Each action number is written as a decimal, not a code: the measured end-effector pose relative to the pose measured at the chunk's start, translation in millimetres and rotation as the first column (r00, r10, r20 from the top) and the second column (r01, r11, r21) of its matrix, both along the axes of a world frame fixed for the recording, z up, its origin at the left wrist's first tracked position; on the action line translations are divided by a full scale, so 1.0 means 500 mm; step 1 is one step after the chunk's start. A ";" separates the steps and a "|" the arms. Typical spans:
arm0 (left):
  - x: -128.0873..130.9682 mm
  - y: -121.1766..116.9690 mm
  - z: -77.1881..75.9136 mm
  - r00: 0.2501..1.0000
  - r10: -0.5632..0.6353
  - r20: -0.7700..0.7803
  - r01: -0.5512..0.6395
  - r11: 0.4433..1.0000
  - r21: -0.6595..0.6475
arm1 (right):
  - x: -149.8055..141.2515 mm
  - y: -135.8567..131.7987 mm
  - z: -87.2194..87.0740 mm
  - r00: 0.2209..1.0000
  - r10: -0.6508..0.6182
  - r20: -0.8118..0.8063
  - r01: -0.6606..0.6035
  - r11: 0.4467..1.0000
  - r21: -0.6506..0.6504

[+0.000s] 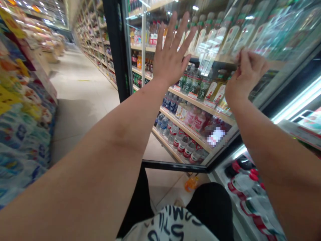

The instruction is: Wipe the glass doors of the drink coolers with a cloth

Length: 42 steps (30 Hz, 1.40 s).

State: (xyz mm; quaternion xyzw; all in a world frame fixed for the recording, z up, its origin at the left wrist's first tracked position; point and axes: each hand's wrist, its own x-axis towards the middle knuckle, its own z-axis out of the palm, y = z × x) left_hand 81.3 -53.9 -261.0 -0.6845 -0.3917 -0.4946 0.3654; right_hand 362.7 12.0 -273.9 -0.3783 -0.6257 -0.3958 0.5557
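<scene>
The left hand (170,58) is spread open against the glass door of a supermarket drinks cooler (175,165), well apart from the right hand (247,75), whose fingers (240,60) bunch together at the same pane. Behind the glass, bottled water (163,124) and soft drinks (136,62) line the shelves (198,100), and a store aisle (82,97) runs off to the left

Left hand (170,57) flat against glass cooler door (215,43), fingers spread. Right hand (247,75) curled, fingertips pinched together at the pane, upper right of frame. Behind the glass, bottled water (163,124) stands on pale wooden shelves (187,132), lower center. Store aisle (80,83) recedes upper left.
</scene>
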 end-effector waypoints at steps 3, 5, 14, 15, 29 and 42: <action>0.000 0.003 -0.001 1.000 -0.021 -0.002 0.021 1.000 0.008 | -0.023 -0.027 -0.016 0.994 0.014 0.109 -0.007 0.998 -0.068; 0.001 0.005 -0.002 1.000 -0.001 -0.008 0.001 1.000 0.012 | -0.034 -0.041 -0.017 0.994 0.028 0.105 -0.015 0.993 -0.114; 0.002 0.012 -0.004 0.997 0.073 -0.030 -0.071 0.996 0.054 | -0.072 -0.055 -0.017 0.991 0.102 0.083 -0.089 0.985 -0.149; 0.001 0.012 -0.004 0.997 0.076 -0.031 -0.074 0.995 0.063 | -0.077 -0.054 -0.015 0.989 0.113 0.098 -0.099 0.986 -0.137; -0.001 0.010 -0.004 0.996 0.076 -0.044 -0.073 0.994 0.079 | -0.159 -0.083 0.012 0.989 0.145 -0.031 -0.147 0.983 -0.109; 0.002 0.003 -0.004 0.997 0.071 -0.023 -0.070 0.996 0.055 | -0.199 -0.090 0.026 0.985 0.163 0.056 -0.152 0.976 -0.157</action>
